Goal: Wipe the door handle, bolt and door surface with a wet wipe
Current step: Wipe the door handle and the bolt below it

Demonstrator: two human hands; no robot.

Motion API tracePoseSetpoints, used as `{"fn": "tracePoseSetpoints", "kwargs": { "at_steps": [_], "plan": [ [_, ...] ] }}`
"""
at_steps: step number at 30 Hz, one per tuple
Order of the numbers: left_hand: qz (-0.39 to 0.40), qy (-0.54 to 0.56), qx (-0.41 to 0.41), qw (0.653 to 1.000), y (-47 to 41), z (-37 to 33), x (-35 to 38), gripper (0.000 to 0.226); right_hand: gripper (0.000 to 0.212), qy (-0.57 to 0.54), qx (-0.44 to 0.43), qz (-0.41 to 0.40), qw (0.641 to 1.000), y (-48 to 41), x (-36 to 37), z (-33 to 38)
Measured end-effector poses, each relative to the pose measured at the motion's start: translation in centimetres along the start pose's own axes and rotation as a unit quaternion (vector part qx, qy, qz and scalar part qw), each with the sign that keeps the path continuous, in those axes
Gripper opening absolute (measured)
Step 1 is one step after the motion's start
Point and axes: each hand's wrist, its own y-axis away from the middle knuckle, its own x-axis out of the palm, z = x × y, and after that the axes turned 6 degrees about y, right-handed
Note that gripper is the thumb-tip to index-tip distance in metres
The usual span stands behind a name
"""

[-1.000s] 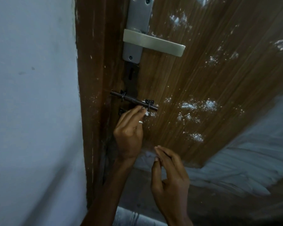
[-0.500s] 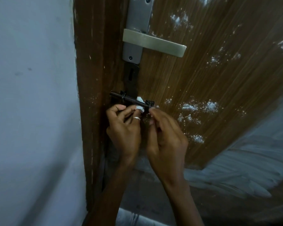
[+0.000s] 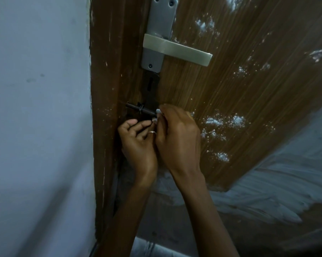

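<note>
- Far left is the pale wall, with the brown frame running down beside it
- The dark bolt lies crosswise at the door's left edge, just below the keyhole plate, its free tip pointing toward the frame
- My left hand sits just under the bolt, fingers curled and thumb out, a ring on one finger. It touches my right hand, and I cannot tell whether it holds a corner of the wipe or nothing
- The wipe shows only as a small white bit at the bolt's right end, the rest hidden by my fingers
- My right hand is curled over that end and pinches the wipe against the bolt
- I judge the bolt to be the step in hand, since the wipe is on it
- Next I'd need to slide the pinch leftward along the rod, keeping the wipe wrapped round the thin metal so it doesn't slip off
- Above, the handle juts right from its grey plate, with neither hand on it
- Further right the door carries patches of white specks, so its surface looks not yet wiped
- No container is in view
</note>
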Motion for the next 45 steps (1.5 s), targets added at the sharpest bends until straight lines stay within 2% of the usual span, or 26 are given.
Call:
{"fn": "tracePoseSetpoints", "kwargs": {
  "at_steps": [3,5,9,14,16,20,25,27,29,31,33,35,37,40,41,45],
  "plan": [
    [0.001,0.025,-0.043,0.999,0.1,-0.2,0.1,0.038,0.023,0.017,-0.017,0.015,1.000,-0.9,-0.3,0.3],
    [0.002,0.080,-0.111,0.991,0.2,-0.6,0.4,0.033,0.021,0.015,-0.023,0.023,0.999,-1.3,-0.6,0.2],
    [0.011,0.195,-0.240,0.951,-0.3,-0.9,-0.3,0.027,0.020,0.036,-0.026,0.037,0.998,-1.4,-0.9,0.4],
    [0.090,0.209,-0.310,0.923,-0.2,-1.0,-1.7,0.054,0.028,0.048,-0.028,0.056,0.997,-1.6,-1.0,0.3],
    [0.102,0.199,-0.315,0.922,-0.1,-1.3,-1.7,0.055,0.030,0.052,-0.023,0.062,0.996,-1.7,-1.1,0.1],
    [0.087,0.203,-0.253,0.942,-0.1,-1.4,-1.4,0.032,0.021,0.101,-0.024,0.089,0.991,-1.7,-1.1,0.1],
    [0.097,0.085,-0.163,0.978,0.6,-1.2,-1.1,0.041,0.022,0.145,-0.024,0.110,0.983,-1.6,-1.2,0.0],
    [0.097,0.053,-0.121,0.986,0.7,-0.9,-1.0,0.038,0.023,0.152,-0.012,0.119,0.981,-1.5,-1.1,0.1],
    [0.089,0.062,-0.119,0.987,0.6,-0.8,-0.4,0.027,0.024,0.150,0.004,0.137,0.979,-1.8,-1.2,0.2],
    [0.052,0.117,-0.153,0.980,0.1,-0.8,0.2,0.026,0.024,0.128,0.013,0.149,0.981,-2.3,-1.4,0.1],
    [0.033,0.113,-0.143,0.983,-0.3,-0.6,0.6,0.025,0.024,0.094,0.014,0.128,0.987,-1.9,-1.7,-0.1],
    [0.059,-0.005,-0.045,0.997,-0.3,-0.2,0.3,0.021,0.021,0.059,0.024,0.071,0.995,-0.5,-2.1,-0.1],
    [0.094,-0.140,0.074,0.983,-0.1,0.3,-0.8,0.024,0.016,0.029,0.040,0.026,0.998,1.5,-1.9,0.1],
    [0.095,-0.334,0.249,0.904,-0.6,1.5,-3.0,0.021,0.012,-0.001,0.048,0.022,0.999,4.3,-0.7,0.0],
    [0.081,-0.356,0.271,0.891,-0.9,1.6,-3.7,0.021,0.013,-0.012,0.050,0.021,0.998,4.9,-0.4,-0.2],
    [0.024,-0.374,0.272,0.886,-1.9,0.8,-3.7,0.016,0.018,-0.024,0.057,0.015,0.998,6.2,0.3,-0.5]
  ]
}}
